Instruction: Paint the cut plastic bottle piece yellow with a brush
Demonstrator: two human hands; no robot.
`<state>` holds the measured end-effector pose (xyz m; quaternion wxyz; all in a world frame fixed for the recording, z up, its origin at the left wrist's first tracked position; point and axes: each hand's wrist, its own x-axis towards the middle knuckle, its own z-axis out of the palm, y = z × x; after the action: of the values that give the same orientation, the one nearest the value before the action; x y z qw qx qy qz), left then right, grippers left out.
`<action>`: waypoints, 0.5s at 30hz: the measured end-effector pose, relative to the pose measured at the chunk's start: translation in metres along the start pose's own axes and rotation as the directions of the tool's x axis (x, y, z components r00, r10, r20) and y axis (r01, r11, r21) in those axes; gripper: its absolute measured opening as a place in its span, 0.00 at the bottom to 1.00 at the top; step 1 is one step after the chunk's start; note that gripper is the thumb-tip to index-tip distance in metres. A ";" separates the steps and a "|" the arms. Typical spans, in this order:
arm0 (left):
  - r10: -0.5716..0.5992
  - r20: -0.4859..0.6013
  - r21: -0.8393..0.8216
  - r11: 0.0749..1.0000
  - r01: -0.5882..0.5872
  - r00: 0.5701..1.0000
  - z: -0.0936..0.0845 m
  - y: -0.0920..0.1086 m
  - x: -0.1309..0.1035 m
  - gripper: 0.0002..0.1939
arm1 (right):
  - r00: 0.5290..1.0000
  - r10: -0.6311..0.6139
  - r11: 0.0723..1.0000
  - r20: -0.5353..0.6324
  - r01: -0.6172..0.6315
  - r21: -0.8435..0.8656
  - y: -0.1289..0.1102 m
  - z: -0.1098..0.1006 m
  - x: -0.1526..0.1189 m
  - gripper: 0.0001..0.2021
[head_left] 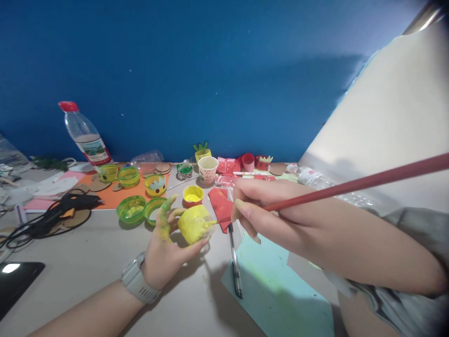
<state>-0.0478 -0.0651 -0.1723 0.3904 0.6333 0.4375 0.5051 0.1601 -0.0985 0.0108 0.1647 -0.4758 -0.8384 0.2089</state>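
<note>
Curling round the yellow container [192, 225], just nearer me than the paint pot [185, 202], my left hand [164, 260] grips between thumb and fingers; it's probably light, thin-walled, slippery where painted, so best held by its clear edge. Right of the pot, my right hand [280, 189] pinches the brush [329, 191].

Soft, moderately bright light filled the frame. A broad shadow crossed the blue wall [175, 84] at upper right, others darkened the tabletop [199, 304] at lower centre, and white glare spotted the black device [23, 281] at lower left. Edges looked stretched, fine detail smeared.
</note>
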 end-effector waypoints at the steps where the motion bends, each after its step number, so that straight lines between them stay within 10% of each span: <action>1: -0.003 0.003 -0.001 1.000 0.003 1.000 0.000 0.000 0.000 0.45 | 1.000 0.005 1.000 -0.003 -0.005 -0.001 0.000 -0.001 0.000 0.13; 15: 0.023 -0.024 -0.005 1.000 -0.023 0.999 0.002 0.003 0.000 0.37 | 0.998 -0.049 0.998 0.047 0.047 0.051 0.003 0.000 0.001 0.13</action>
<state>-0.0458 -0.0659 -0.1702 0.3809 0.6311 0.4334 0.5184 0.1614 -0.0962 0.0095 0.1615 -0.4460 -0.8478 0.2373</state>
